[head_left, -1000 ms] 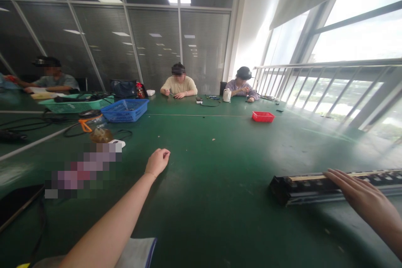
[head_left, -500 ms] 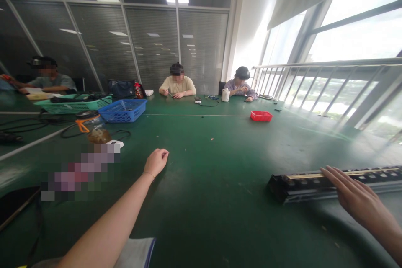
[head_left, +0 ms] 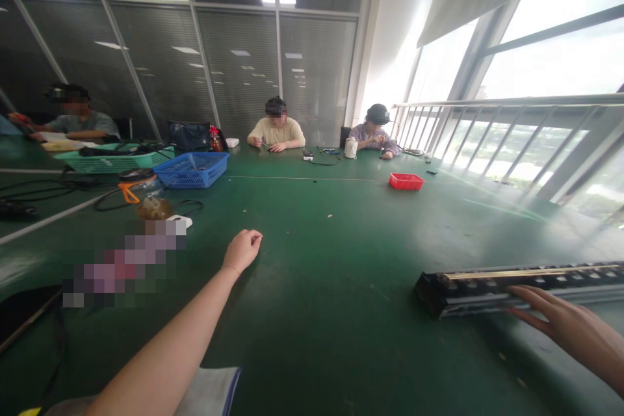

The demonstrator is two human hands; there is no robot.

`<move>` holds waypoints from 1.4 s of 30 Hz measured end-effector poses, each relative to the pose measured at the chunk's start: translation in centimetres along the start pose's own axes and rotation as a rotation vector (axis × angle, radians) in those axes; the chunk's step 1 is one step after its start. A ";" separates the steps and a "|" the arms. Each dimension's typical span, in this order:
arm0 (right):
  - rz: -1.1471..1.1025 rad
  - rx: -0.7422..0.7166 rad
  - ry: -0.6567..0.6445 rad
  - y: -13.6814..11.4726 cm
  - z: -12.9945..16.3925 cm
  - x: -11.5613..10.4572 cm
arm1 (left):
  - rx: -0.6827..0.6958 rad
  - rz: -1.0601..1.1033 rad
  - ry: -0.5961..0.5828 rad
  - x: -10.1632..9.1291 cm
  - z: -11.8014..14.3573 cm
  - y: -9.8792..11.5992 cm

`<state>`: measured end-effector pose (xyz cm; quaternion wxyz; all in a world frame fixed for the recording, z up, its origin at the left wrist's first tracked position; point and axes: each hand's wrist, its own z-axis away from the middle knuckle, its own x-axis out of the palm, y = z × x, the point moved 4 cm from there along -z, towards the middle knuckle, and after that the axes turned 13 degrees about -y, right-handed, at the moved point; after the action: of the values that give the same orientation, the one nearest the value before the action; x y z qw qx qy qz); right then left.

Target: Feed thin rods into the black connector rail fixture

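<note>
On the right of the green table (head_left: 341,312) lies a long black tray-like strip (head_left: 468,296) with a row of light patches and a thin pale stick (head_left: 487,274) along its top. My right hand (head_left: 560,318) is at its near side, fingers stretched out and slightly apart, the fingertips at the strip's front face. Whether they press on it I cannot tell. My left hand (head_left: 244,250) rests on the table at centre left with its fingers curled in. What it holds, if anything, is hidden.
A blue basket (head_left: 192,172), a green basket (head_left: 114,161) and a jar with an orange handle (head_left: 146,192) stand at the left. A red tray (head_left: 405,181) lies farther back. Two people sit across the table, another at far left. A paper booklet (head_left: 212,390) is beneath my left forearm.
My right hand has moved down from the top of the black strip to its near side, and its fingers have spread a little. My left hand has stayed where it was.
</note>
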<state>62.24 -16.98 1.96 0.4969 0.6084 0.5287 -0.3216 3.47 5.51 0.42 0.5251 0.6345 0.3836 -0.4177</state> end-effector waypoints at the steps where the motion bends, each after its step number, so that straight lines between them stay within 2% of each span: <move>1: -0.039 -0.071 -0.061 0.2 -0.5 0.3 | 0.000 0.001 -0.001 0.0 0.0 0.0; 3: -0.106 -0.137 -0.178 0.3 -1.4 0.6 | 0.001 0.002 -0.003 0.0 0.0 0.1; 4: -0.127 -0.114 -0.200 0.3 -1.7 0.5 | 0.000 0.003 -0.003 0.0 0.0 0.2; 6: -0.150 -0.079 -0.199 -0.5 -2.2 -0.1 | -0.003 0.004 -0.003 0.0 0.0 0.3; 8: -0.153 -0.091 -0.174 -2.2 -2.8 -1.1 | -0.009 0.006 -0.005 -0.1 0.0 0.5; 11: -0.160 -0.168 -0.127 -6.3 -3.9 -2.6 | -0.021 0.009 -0.012 -0.1 0.0 0.5; 17: -0.173 -0.322 -0.017 -16.4 -7.2 -4.8 | -0.024 0.023 -0.019 -0.1 -0.1 0.2; 23: -0.152 -0.360 0.000 -24.8 -9.5 -6.7 | -0.015 0.045 -0.018 0.0 0.0 0.5; 29: -0.153 -0.341 -0.003 -31.4 -11.1 -7.8 | -0.007 0.090 -0.038 0.1 0.0 0.2; 32: -0.200 -0.367 0.013 -33.1 -11.3 -8.3 | 0.009 0.215 -0.079 -0.3 -0.4 0.4; 34: -0.267 -0.385 0.021 -33.3 -11.2 -8.4 | 0.041 0.318 -0.142 -1.3 -0.4 1.2; 36: -0.371 -0.401 0.031 -32.8 -11.0 -8.4 | 0.123 0.363 -0.254 -3.0 0.0 2.7; 39: -0.536 -0.441 0.051 -31.9 -10.6 -8.3 | 0.309 0.324 -0.502 -6.0 1.7 5.6; 41: -0.598 -0.460 0.055 -31.5 -10.5 -8.2 | 0.344 0.299 -0.639 -7.5 3.2 6.9; 42: -0.612 -0.464 0.052 -31.4 -10.5 -8.1 | 0.338 0.293 -0.669 -8.1 3.8 7.3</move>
<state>28.68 -11.39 4.22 0.4888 0.3016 0.7570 -0.3116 6.89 0.24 10.15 0.5632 0.5888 0.0228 -0.5793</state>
